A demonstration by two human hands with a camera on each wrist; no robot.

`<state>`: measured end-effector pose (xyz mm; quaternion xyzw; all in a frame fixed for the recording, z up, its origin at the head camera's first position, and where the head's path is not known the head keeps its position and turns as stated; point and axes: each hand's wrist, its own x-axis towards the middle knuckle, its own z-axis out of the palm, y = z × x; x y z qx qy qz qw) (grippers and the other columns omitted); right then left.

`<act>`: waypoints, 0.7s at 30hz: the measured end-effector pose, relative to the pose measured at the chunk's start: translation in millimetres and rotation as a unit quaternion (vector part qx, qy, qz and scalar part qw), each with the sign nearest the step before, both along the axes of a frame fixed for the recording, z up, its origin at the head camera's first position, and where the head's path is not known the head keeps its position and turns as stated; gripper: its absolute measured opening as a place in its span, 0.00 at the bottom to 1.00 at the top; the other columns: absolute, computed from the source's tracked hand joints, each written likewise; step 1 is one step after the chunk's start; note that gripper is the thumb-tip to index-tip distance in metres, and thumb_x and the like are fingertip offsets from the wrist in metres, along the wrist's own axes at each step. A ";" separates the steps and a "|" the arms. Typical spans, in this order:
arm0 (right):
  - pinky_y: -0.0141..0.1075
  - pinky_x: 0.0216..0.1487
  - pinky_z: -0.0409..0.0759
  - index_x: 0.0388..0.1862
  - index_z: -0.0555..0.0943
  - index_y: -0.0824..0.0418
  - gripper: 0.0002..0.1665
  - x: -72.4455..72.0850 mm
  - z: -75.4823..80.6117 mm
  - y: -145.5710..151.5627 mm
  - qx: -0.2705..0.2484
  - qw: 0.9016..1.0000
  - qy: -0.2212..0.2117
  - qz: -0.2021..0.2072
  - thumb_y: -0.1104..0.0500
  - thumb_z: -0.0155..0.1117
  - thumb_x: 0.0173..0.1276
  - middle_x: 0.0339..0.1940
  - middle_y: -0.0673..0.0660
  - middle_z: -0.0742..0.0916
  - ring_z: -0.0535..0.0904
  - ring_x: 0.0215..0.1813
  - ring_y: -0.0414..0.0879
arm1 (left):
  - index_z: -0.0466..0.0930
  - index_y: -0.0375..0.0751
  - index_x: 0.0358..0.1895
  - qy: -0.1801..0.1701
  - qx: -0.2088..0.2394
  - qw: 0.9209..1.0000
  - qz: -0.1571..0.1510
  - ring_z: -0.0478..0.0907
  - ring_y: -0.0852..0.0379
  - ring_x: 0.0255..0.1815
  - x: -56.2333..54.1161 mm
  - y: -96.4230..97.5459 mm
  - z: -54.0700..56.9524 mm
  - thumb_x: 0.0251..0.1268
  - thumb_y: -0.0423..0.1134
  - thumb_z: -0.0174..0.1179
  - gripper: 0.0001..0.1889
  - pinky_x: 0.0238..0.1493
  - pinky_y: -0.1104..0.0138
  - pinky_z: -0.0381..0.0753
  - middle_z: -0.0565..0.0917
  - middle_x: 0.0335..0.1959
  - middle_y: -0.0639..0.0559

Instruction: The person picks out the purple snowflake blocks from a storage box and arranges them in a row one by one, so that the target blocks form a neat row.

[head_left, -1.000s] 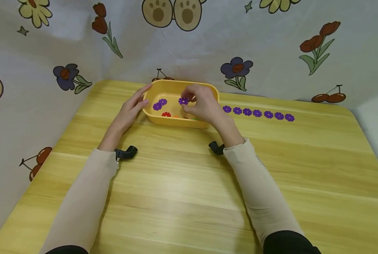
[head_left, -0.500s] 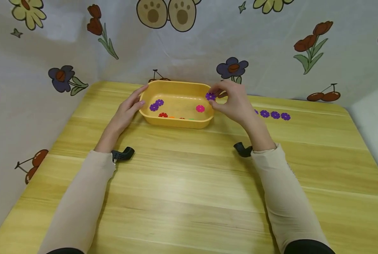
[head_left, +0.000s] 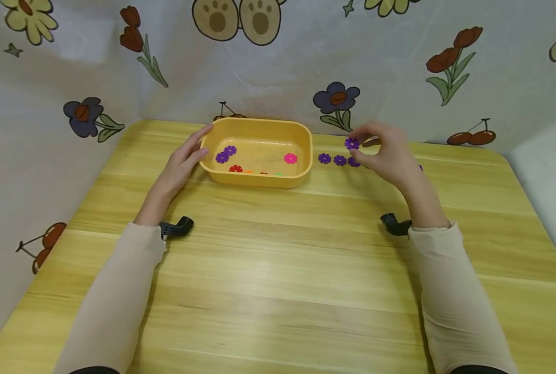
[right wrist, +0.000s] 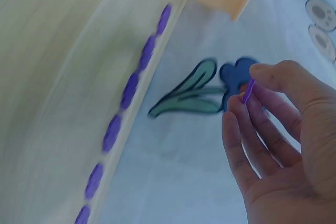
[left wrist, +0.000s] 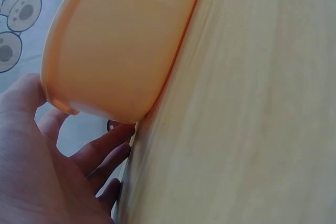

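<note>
The right hand (head_left: 386, 150) pinched a purple flower-shaped plastic disc (head_left: 352, 143) by its edges, raised near a row of matching purple discs (head_left: 340, 160), best gripped lightly and clear of them, while the left hand (head_left: 177, 165) held the yellow rectangular plastic tub (head_left: 254, 180).

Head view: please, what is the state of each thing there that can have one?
Yellow tray: standing on the table, open on top
Left hand: holding the tray's end
Right hand: pinching a purple disc
Row of purple discs: lying on the table, partly hidden by the hand
Pink disc: lying in the tray, apart from others
</note>
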<state>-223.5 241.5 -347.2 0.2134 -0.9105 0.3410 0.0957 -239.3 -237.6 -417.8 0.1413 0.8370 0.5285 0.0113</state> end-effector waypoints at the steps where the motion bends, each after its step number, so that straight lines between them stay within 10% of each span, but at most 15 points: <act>1: 0.43 0.58 0.86 0.53 0.86 0.65 0.15 0.4 -0.9 5.3 0.003 1.000 0.002 -0.003 0.65 0.73 0.68 0.51 0.59 0.89 0.84 0.53 0.51 | 0.60 0.70 0.83 0.000 -0.001 1.000 0.001 0.61 0.44 0.84 0.1 -0.1 0.2 0.85 0.48 0.50 0.29 0.85 0.48 0.55 0.58 0.85 0.67; 5: 0.21 0.53 0.79 0.52 0.87 0.65 0.15 2.6 -5.6 25.5 0.008 1.000 0.007 -0.015 0.66 0.74 0.67 0.51 0.60 0.89 0.85 0.52 0.52 | 0.60 0.71 0.83 0.000 -0.003 1.000 0.002 0.61 0.44 0.84 1.7 0.6 0.9 0.85 0.48 0.50 0.29 0.85 0.46 0.55 0.58 0.85 0.67; 15: 0.16 0.50 0.79 0.52 0.87 0.65 0.16 11.6 -9.2 65.0 0.030 0.998 0.005 -0.056 0.67 0.76 0.65 0.48 0.63 0.91 0.86 0.49 0.55 | 0.60 0.67 0.84 -0.003 0.003 1.000 0.000 0.61 0.43 0.84 4.0 1.4 0.6 0.85 0.45 0.50 0.29 0.85 0.47 0.57 0.58 0.86 0.64; 21: 0.10 0.46 0.73 0.53 0.88 0.63 0.16 15.9 -7.9 92.3 0.036 0.995 -0.020 -0.092 0.62 0.76 0.67 0.49 0.65 0.91 0.82 0.46 0.32 | 0.60 0.68 0.83 -0.001 0.004 1.000 -0.001 0.60 0.44 0.85 2.4 2.1 2.4 0.85 0.46 0.50 0.29 0.85 0.47 0.57 0.58 0.86 0.65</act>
